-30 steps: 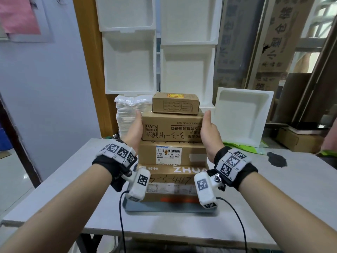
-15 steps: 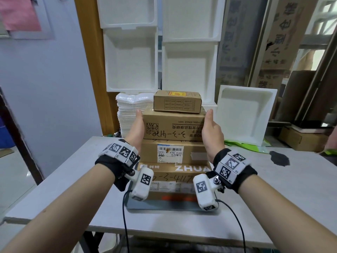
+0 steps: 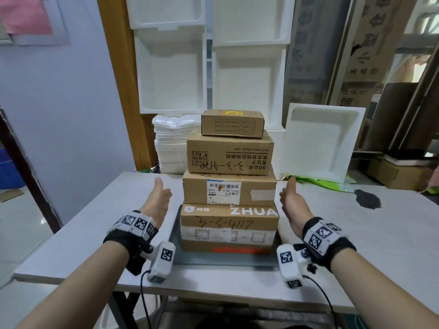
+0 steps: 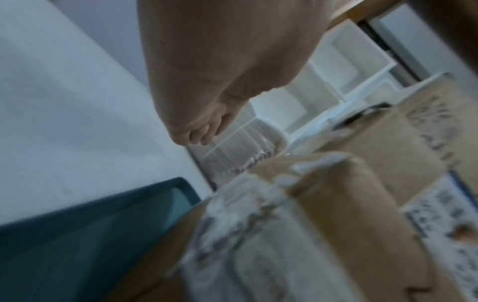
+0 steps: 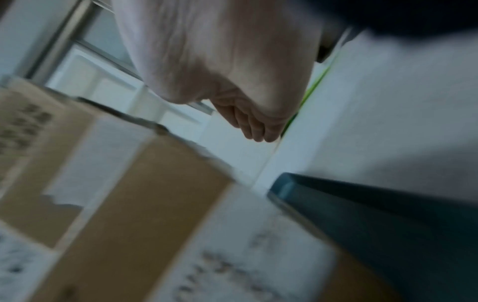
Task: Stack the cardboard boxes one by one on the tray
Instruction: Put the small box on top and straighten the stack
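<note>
1. A flat grey-blue plastic tray [image 3: 177,236] lies on the pale grey table top [image 3: 95,222], near the table's front edge.
2. Four brown cardboard boxes stand on the tray in one pile, each smaller than the one beneath it.
3. The bottom cardboard box [image 3: 229,227], with white "ZHUA" lettering and "3-3-417" handwritten on it, rests directly on the tray.
4. On it sits the second cardboard box [image 3: 229,189], which bears a white barcode label and a strip of tape.
5. Above that is the third cardboard box [image 3: 230,154], whose printed text reads upside down.
6. The small top cardboard box [image 3: 232,124] has an orange label on its upper face and sits toward the middle of the third box.
7. The left hand [image 3: 158,203] is to the left of the pile, level with the second box and apart from it; its fingers are released and extended, thumb up, holding nothing.
8. The right hand [image 3: 292,203] is to the right of the pile at the same level, also clear of the cardboard, with straight, relaxed fingers and nothing in its grasp.
9. Both wrist views are blurred, yet each shows extended fingers over the table beside the tray's rim.
10. Behind the pile stands a stack of white trays wrapped in plastic [image 3: 172,144], and a white foam tray [image 3: 320,143] leans to the right.
</note>
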A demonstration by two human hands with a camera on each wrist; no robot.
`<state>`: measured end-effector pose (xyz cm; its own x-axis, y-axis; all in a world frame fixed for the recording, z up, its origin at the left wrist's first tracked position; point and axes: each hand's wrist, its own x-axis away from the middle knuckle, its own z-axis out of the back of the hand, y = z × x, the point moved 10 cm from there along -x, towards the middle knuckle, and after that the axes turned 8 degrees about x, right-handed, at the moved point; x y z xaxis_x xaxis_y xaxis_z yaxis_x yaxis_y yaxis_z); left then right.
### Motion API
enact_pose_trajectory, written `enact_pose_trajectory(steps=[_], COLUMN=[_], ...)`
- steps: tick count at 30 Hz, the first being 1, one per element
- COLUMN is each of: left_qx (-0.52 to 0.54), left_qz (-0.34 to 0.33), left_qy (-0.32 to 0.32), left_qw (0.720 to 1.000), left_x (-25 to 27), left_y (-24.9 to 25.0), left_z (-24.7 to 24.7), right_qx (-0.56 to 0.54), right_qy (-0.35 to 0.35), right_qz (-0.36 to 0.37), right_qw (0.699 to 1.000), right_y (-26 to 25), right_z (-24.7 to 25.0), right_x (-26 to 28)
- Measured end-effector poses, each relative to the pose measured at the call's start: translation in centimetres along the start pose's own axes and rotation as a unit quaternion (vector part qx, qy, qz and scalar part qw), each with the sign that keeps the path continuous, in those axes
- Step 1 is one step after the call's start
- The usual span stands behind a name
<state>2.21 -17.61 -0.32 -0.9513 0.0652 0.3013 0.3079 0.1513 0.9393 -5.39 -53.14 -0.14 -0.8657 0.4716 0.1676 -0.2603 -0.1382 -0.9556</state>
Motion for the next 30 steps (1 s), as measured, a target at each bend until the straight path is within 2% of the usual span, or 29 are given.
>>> enact_pose_trajectory(steps=[5, 9, 17, 23, 30], left_qx=[0.017, 0.02, 0.009, -0.011, 0.002], left_qz=[0.068, 0.08, 0.086, 0.074, 0.063], left_qy=[0.011, -0.004, -0.042, -0.052, -0.097], left_qw=[0.997, 0.997, 0.995, 0.996, 0.993], left_x=[-1.3, -2.2, -3.3, -0.7, 0.8], left_y=[-5.5, -7.1, -8.2, -7.7, -7.8], left_z=[1.6, 0.8, -1.5, -6.0, -10.3], right_qx=[-0.004, -0.022, -0.011, 0.001, -0.018], right_qy=[-0.062, -0.138, -0.108, -0.065, -0.061], right_qz=[-0.064, -0.075, -0.063, -0.06, -0.044], right_qw=[0.996, 0.987, 0.992, 0.996, 0.997], right_y=[6.8, 8.2, 8.3, 9.5, 9.5], right_z=[-1.6, -3.8, -1.7, 2.3, 5.0], right_x=[-0.8, -0.5, -0.2, -1.2, -1.0])
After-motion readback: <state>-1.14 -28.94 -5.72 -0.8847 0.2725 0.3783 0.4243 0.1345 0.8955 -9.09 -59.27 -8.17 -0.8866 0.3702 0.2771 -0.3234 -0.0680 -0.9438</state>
